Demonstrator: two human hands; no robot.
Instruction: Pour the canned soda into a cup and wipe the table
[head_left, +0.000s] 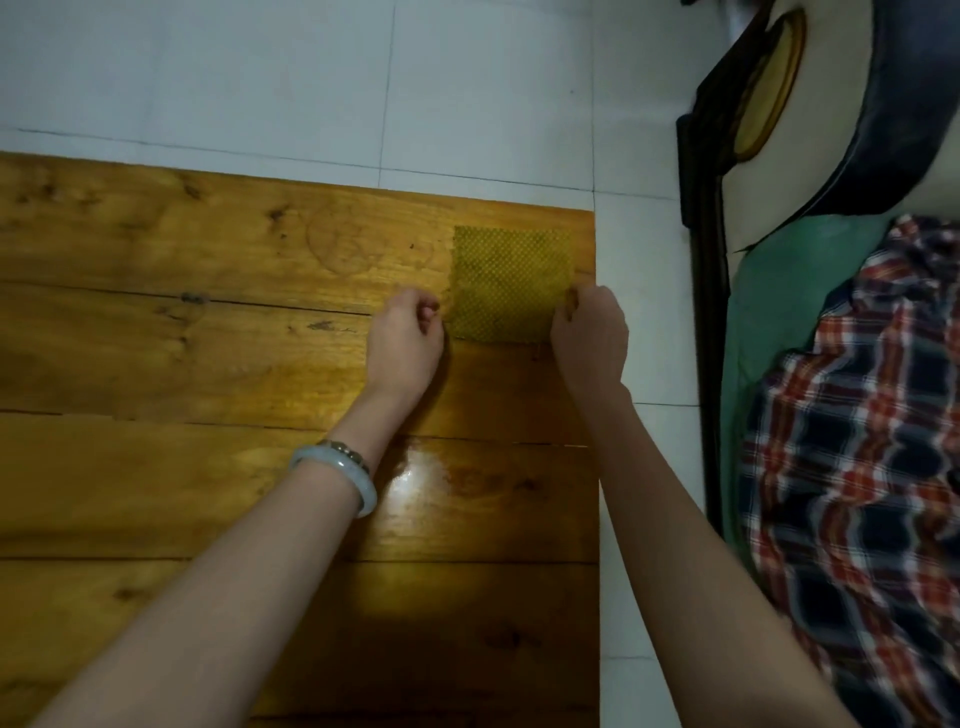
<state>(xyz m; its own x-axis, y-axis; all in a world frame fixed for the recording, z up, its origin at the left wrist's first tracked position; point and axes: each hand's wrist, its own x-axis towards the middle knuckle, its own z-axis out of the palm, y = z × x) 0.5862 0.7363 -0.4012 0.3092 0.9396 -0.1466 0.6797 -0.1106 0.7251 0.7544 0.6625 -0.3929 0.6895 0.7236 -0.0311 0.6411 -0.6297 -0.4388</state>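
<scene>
My left hand (405, 338) and right hand (589, 332) have curled fingers (427, 307) pinching the near corners of the yellow-green cloth (511, 283). It lies flat at the far right corner of the worktop (208, 364). Its right side sits just beside the worktop's edge, so a careless tug rightward could drag it off onto the floor (639, 322). Held by the corners alone, it may bunch instead of wiping, and I could miss the faint ring marks (337, 247) to its left. The cloth looks nearly square, sides parallel to the worktop's edges, so I cannot tell its long axis.
</scene>
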